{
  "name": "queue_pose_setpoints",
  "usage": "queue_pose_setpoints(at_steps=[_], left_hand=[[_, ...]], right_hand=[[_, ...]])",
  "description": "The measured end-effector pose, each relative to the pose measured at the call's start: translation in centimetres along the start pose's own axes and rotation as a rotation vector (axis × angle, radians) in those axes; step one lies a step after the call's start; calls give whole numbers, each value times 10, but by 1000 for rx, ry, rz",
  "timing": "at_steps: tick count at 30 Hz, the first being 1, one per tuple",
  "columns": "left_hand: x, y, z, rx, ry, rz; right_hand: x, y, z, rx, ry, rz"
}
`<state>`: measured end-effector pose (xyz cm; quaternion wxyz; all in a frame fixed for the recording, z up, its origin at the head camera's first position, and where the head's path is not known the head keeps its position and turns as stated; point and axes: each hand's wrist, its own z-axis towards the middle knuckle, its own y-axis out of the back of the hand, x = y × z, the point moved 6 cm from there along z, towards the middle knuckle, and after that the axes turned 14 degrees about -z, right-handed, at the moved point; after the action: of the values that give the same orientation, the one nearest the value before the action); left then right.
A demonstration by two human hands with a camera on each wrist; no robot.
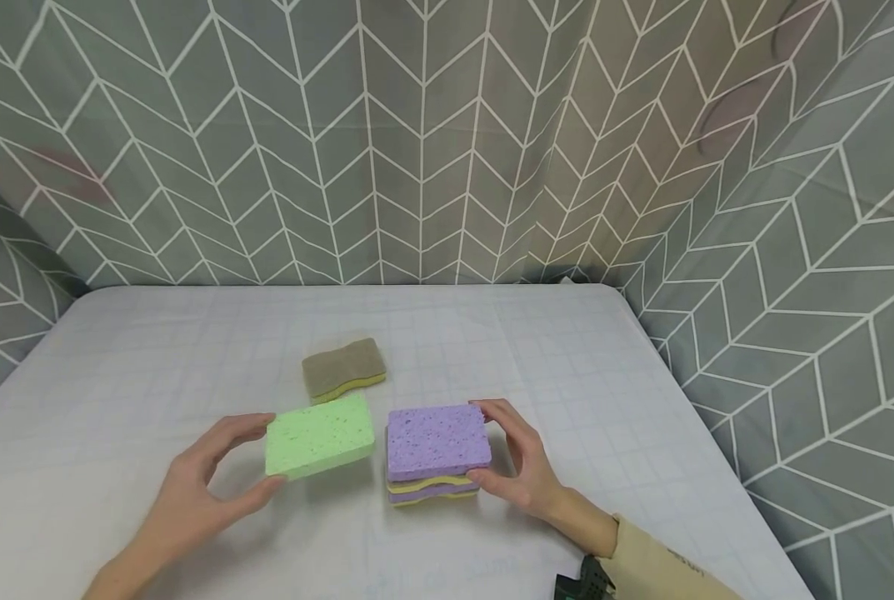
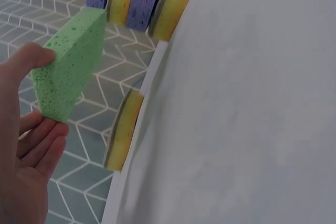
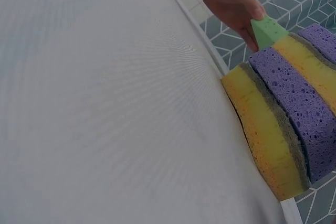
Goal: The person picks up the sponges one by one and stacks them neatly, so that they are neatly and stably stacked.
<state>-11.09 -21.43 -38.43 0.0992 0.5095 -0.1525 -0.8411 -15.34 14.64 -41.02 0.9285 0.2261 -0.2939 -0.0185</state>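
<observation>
My left hand pinches a green sponge between thumb and fingers, holding it above the table and slightly tilted. In the left wrist view the same green sponge is clear of the tabletop. Right of it stands a stack of sponges, purple and yellow in turn. My right hand grips the top purple sponge by its right end, fingers at the back edge, thumb at the front. Below it lie a yellow sponge, another purple one and a yellow one at the bottom, with grey scouring layers between.
Behind the green sponge, a yellow sponge with a grey-brown top lies alone on the white-covered table. Patterned grey curtains hang behind the far edge and at the sides. A black device sits by the right sleeve.
</observation>
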Motion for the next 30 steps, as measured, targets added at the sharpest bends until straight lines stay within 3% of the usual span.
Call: queue_pose_setpoints(at_steps=[4, 8, 12, 14, 30], left_hand=[[-4, -6, -1, -39, 11, -13], [-6, -9, 3, -73, -12, -104], [-13, -14, 12, -74, -122, -246], [-17, -18, 15, -56, -176, -275], [-36, -41, 32, 43, -292, -201]], right_hand=[[2, 1, -1, -1, 3, -1], [3, 0, -1, 5, -16, 0], [3, -1, 0, 5, -13, 0], [4, -1, 0, 0, -5, -1], [2, -1, 0, -1, -24, -14]])
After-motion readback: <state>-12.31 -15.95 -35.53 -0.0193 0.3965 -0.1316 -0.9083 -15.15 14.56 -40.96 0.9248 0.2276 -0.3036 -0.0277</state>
